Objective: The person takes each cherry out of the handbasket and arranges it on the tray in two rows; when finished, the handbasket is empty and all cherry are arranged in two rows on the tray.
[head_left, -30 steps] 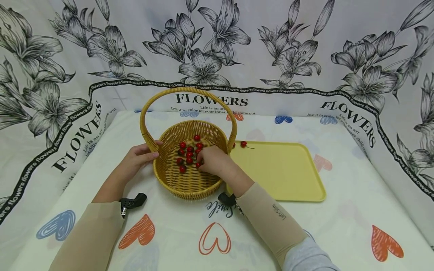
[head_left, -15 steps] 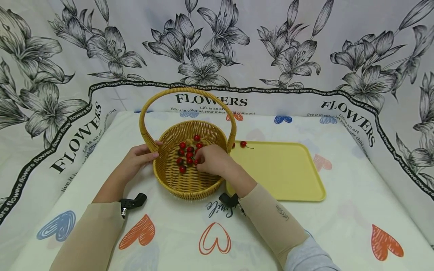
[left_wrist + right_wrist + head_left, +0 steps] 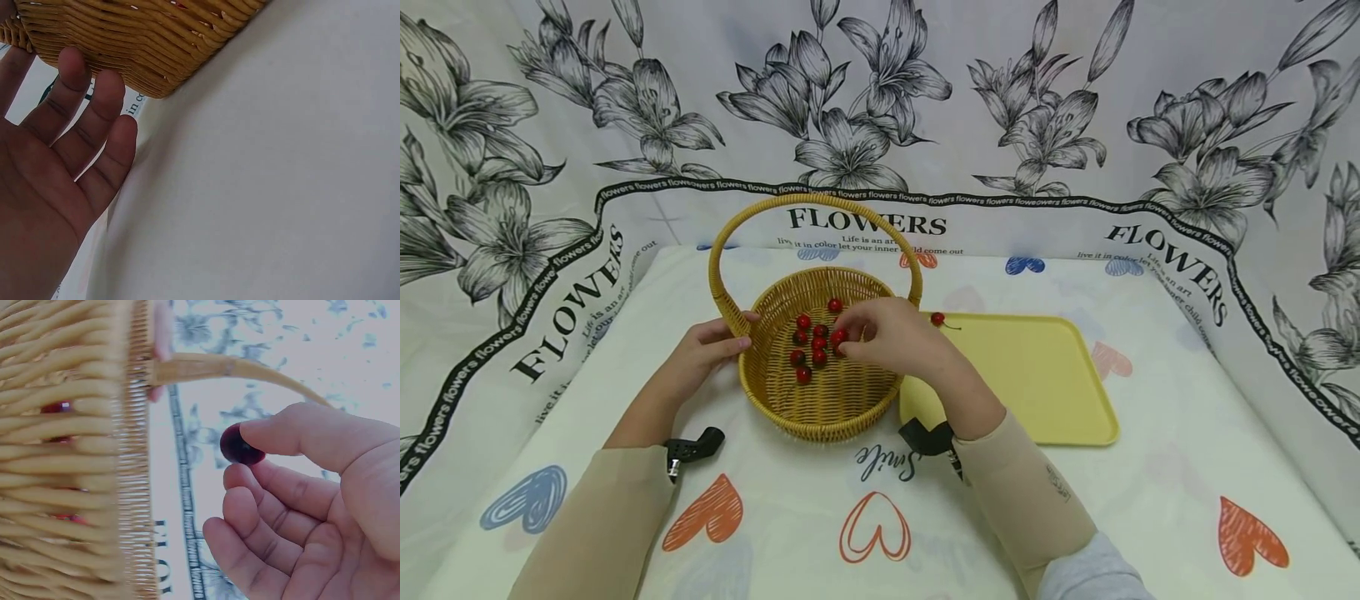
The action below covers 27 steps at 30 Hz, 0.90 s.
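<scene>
A round, yellow-brown wicker basket (image 3: 820, 427) with a tall hoop handle (image 3: 816, 200) stands on the table, several red cherries (image 3: 803, 375) lying on its bottom. My left hand (image 3: 700, 360) holds its left rim at the foot of the handle, thumb on top; in the left wrist view, fingers (image 3: 100, 106) lie by the outer wall. Over the right part of the basket, my right hand (image 3: 898, 337) pinches one dark red cherry (image 3: 240, 447) between thumb and forefinger. The right wrist view shows that cherry above rim height, the other fingers loosely curled.
Right of the basket lies a yellow rectangular tray (image 3: 1030, 375). A cherry with a stem (image 3: 937, 318) is at its far left edge. The tablecloth (image 3: 775, 517) has printed hearts, and a flower-printed cloth (image 3: 1037, 108) hangs behind.
My right hand has risen from the basket's bottom and moved back to the right, a cherry between its fingertips. The left hand and the basket have stayed in place.
</scene>
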Available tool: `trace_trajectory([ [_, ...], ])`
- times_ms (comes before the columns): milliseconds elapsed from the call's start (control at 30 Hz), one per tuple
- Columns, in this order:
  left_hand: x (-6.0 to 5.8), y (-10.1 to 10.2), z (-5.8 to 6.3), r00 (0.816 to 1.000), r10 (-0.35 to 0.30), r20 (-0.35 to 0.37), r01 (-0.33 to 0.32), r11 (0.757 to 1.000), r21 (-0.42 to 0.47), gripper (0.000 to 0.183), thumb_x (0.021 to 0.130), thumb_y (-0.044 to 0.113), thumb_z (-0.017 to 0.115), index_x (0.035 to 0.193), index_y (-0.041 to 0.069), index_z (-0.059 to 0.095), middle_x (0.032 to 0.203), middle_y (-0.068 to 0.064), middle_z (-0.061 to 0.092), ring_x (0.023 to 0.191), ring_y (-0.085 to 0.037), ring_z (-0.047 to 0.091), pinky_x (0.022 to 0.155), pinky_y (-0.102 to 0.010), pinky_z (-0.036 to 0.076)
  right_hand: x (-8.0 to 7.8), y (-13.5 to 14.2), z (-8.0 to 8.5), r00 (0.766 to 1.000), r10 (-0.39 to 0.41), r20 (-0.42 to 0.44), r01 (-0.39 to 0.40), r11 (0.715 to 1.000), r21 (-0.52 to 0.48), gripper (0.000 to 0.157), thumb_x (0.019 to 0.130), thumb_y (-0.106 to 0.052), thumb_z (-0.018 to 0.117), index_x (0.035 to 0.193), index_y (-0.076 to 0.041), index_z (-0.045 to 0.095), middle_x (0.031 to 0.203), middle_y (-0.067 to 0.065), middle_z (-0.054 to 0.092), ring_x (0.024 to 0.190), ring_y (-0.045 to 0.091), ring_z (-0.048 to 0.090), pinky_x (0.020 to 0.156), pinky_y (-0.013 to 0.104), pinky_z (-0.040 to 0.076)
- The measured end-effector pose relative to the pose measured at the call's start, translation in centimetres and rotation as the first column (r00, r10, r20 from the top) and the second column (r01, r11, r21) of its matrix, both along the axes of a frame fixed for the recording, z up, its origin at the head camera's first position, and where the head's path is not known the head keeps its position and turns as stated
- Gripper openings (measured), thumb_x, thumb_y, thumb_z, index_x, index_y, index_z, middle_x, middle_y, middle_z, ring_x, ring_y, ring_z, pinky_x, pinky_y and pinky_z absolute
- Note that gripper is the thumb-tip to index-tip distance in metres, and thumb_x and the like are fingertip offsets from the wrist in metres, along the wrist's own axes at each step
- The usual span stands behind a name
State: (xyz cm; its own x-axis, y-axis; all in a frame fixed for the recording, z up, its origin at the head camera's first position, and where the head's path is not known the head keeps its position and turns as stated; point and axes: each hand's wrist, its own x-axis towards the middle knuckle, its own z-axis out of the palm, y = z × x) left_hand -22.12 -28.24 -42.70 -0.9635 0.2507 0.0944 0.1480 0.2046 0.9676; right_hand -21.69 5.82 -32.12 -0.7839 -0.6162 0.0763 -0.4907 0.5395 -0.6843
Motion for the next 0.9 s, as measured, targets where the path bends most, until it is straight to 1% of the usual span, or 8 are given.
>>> trace_trajectory([
  [133,0.1,-0.1,-0.1,1.000,0.004,0.000,-0.004,1.000,-0.004,0.041,0.104,0.018,0.061,0.140,-0.001,0.057,0.138,-0.005,0.061,0.120,-0.012,0.056,0.092,-0.021,0.047,0.4,1.0,1.0,1.000,0.003,0.025,-0.001,0.998,-0.067,0.021,0.093,-0.019,0.076,0.114,-0.015,0.075,0.090,-0.003,0.066,0.081,0.016,0.061,0.071,0.032,0.052],
  [233,0.1,-0.1,-0.1,1.000,0.001,-0.002,-0.001,1.000,-0.004,0.041,0.104,0.017,0.061,0.140,-0.002,0.057,0.137,-0.005,0.062,0.119,-0.012,0.057,0.092,-0.022,0.048,0.7,1.9,1.8,0.999,0.003,0.034,0.001,0.995,-0.103,0.023,0.093,-0.018,0.076,0.116,-0.015,0.074,0.090,-0.001,0.066,0.080,0.018,0.060,0.070,0.033,0.051],
  [433,0.0,0.0,0.0,1.000,0.006,0.006,-0.006,1.000,-0.006,0.041,0.104,0.018,0.061,0.140,0.000,0.057,0.138,-0.005,0.061,0.120,-0.012,0.056,0.092,-0.021,0.048,0.7,4.0,3.2,0.998,-0.007,0.063,0.019,0.982,-0.190,0.022,0.093,-0.015,0.076,0.116,-0.013,0.075,0.092,0.003,0.066,0.083,0.021,0.060,0.071,0.035,0.050],
  [600,0.1,0.1,0.1,1.000,0.004,0.009,-0.004,1.000,-0.003,0.041,0.104,0.018,0.061,0.140,-0.001,0.056,0.137,-0.006,0.061,0.118,-0.013,0.057,0.091,-0.022,0.048,0.5,6.2,4.0,0.994,-0.035,0.107,0.063,0.962,-0.267,0.023,0.093,-0.012,0.076,0.116,-0.009,0.074,0.094,0.008,0.066,0.085,0.024,0.061,0.074,0.034,0.052],
  [700,0.1,0.1,0.2,1.000,-0.001,0.006,0.001,1.000,0.004,0.040,0.104,0.017,0.061,0.140,-0.001,0.057,0.134,-0.003,0.063,0.116,-0.013,0.057,0.090,-0.022,0.049,0.3,7.6,4.2,0.989,-0.059,0.133,0.098,0.948,-0.304,0.025,0.094,-0.012,0.075,0.118,-0.008,0.073,0.094,0.011,0.067,0.083,0.027,0.063,0.072,0.034,0.053],
  [800,0.2,0.0,0.2,1.000,-0.002,0.005,0.002,1.000,0.011,0.039,0.104,0.016,0.061,0.139,0.000,0.058,0.133,0.000,0.064,0.117,-0.012,0.058,0.090,-0.022,0.049,0.1,8.9,4.3,0.986,-0.087,0.142,0.130,0.934,-0.332,0.026,0.095,-0.013,0.074,0.121,-0.008,0.072,0.096,0.014,0.068,0.083,0.028,0.065,0.074,0.035,0.054],
  [900,0.1,0.0,0.1,1.000,0.002,0.008,-0.002,1.000,0.014,0.039,0.104,0.016,0.061,0.139,0.000,0.059,0.133,0.001,0.064,0.116,-0.012,0.058,0.089,-0.022,0.050,-0.1,10.0,4.5,0.983,-0.124,0.138,0.165,0.921,-0.353,0.027,0.096,-0.015,0.074,0.122,-0.007,0.072,0.100,0.014,0.068,0.088,0.026,0.065,0.081,0.035,0.054],
])
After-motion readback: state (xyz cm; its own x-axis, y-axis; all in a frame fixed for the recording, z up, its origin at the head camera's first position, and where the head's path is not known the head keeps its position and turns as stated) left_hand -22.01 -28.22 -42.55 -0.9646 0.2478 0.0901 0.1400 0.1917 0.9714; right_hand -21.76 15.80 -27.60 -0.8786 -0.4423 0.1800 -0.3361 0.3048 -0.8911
